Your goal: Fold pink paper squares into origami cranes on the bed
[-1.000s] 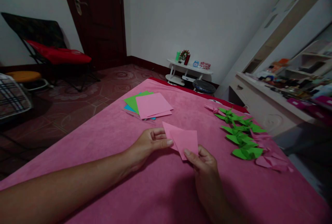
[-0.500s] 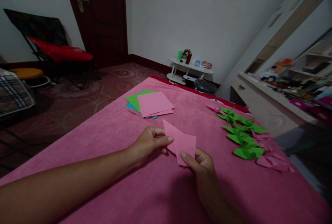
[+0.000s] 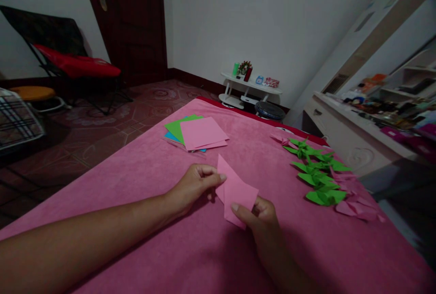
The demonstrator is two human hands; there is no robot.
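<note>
A partly folded sheet of pink origami paper point(image 3: 237, 193) is held between my two hands, just above the pink cloth. My left hand point(image 3: 198, 183) pinches its left edge, thumb on top and fingers beneath. At the lower right, my right hand point(image 3: 260, 217) grips the paper with the thumb pressed flat on its face; the fingers underneath are partly hidden. One sharp point of the paper sticks up and away from me. Beyond the hands lies a stack of square paper, with pink sheets point(image 3: 204, 133) on top and green sheets point(image 3: 177, 129) and blue edges showing below.
Folded green paper cranes point(image 3: 325, 194) and pink paper cranes point(image 3: 359, 208) lie in rows at the right of the pink cloth point(image 3: 146, 248). Past the far edge stands a low white shelf point(image 3: 252, 83). A cluttered dresser point(image 3: 357, 135) is at right, a folding chair point(image 3: 75, 65) at left.
The pink paper has turned slightly clockwise in my hands, its lower end swinging left and toward me. My right thumb has shifted a little left and down. Both hands keep their grip.
</note>
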